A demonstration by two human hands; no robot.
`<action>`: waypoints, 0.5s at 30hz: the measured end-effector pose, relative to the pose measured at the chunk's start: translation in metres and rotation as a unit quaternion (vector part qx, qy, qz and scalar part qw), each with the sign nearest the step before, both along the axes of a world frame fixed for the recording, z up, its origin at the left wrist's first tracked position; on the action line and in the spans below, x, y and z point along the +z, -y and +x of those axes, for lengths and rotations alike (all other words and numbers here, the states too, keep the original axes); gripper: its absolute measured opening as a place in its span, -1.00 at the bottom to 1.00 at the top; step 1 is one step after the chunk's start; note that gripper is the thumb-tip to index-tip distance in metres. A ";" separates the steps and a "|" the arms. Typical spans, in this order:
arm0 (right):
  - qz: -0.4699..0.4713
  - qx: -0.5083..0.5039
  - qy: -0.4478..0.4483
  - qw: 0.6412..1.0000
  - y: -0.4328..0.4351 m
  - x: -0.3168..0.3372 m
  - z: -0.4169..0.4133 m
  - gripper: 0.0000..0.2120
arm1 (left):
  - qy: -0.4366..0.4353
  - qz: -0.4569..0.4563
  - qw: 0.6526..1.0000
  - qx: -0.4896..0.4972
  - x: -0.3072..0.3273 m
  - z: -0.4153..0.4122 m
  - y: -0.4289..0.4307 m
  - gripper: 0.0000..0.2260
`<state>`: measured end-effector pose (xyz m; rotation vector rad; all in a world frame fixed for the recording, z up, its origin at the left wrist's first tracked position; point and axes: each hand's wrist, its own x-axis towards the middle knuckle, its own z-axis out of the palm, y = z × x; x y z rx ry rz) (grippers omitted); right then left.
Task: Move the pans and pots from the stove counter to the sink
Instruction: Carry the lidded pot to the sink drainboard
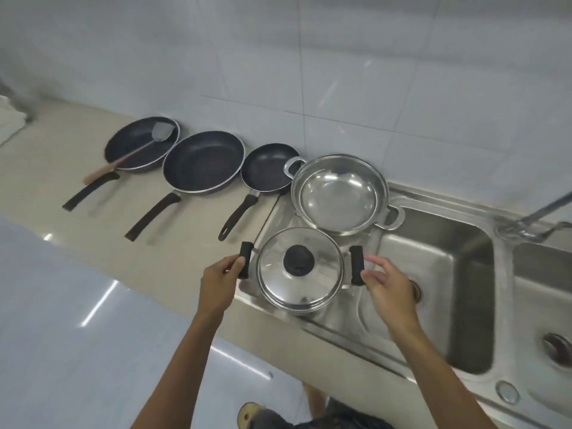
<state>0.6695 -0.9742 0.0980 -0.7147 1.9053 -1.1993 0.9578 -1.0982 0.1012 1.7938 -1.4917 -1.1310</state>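
Observation:
A steel pot with a lid and black knob [300,269] sits on the sink's left drainboard. My left hand [221,278] pinches its left black handle. My right hand [385,281] touches the right black handle with fingers spread. Behind the pot a shiny steel wok with two loop handles [339,195] rests at the sink's edge. Three dark frying pans stand in a row on the beige counter: a small one [267,168], a large one [202,161], and a far one [140,144] with a spatula [154,140] lying in it.
The double steel sink [448,264] fills the right side, with a faucet [538,216] at the back between the basins. White tiled wall runs behind the counter. A folded cloth [9,119] lies at the far left. The floor shows below the counter edge.

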 end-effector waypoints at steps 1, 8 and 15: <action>0.001 -0.005 0.001 1.000 0.004 -0.001 0.003 -0.61 | 0.004 -0.001 1.000 -0.013 -0.002 0.000 0.010 -0.84; 0.008 -0.071 0.011 0.997 0.025 -0.012 0.032 -0.57 | 0.013 0.004 0.995 -0.102 -0.012 0.012 0.075 -0.86; 0.020 -0.166 -0.010 0.986 0.039 -0.020 0.060 -0.62 | -0.022 0.024 0.986 -0.164 -0.030 0.024 0.109 -0.81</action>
